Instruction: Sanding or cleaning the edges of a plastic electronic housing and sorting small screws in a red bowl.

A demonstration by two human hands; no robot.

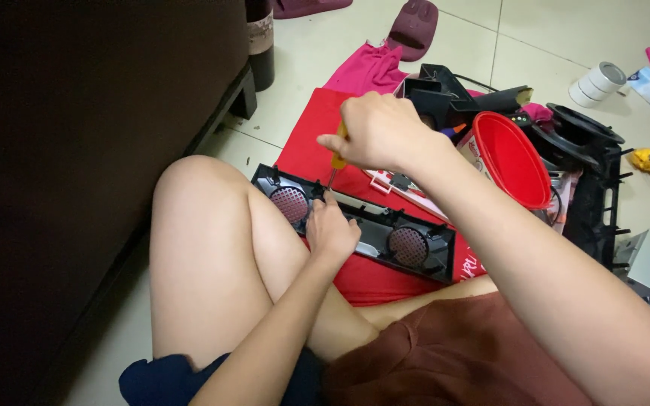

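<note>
Person sits on the tiled floor (280, 113), knees up, working on a long black plastic panel (374, 225) w/ two round mesh grilles, one at left end (291, 203), one at right (408, 246). Panel lies on a red sheet (317, 143), just beyond the knee, centre of view.

Right hand (378, 134) is closed in a fist round the yellow handle of a screwdriver (335, 162); shaft points down, tip at the panel's middle strip. Left hand (331, 229) rests on the panel right beside the tip, fingers curled and pressing down; can't tell if it pinches anything small.

Handling, as a guess: panel looks light, thin moulded plastic, stiff along its length but prob. brittle at tabs and clips. Mesh likely dents easy, so hold by the solid frame or middle bar, not the grilles. Screwdriver tip could slip off smooth plastic toward the left fingers.

Room: tight. Dark furniture (99, 150) fills the left side, knee crowds the near-left end. Right side is cluttered: red bowl (513, 158), black housing parts (588, 180), tape rolls (599, 81) farther off. Pink cloth (370, 68) lies beyond the sheet. Freest floor is far-left of the sheet, by the furniture leg.
</note>
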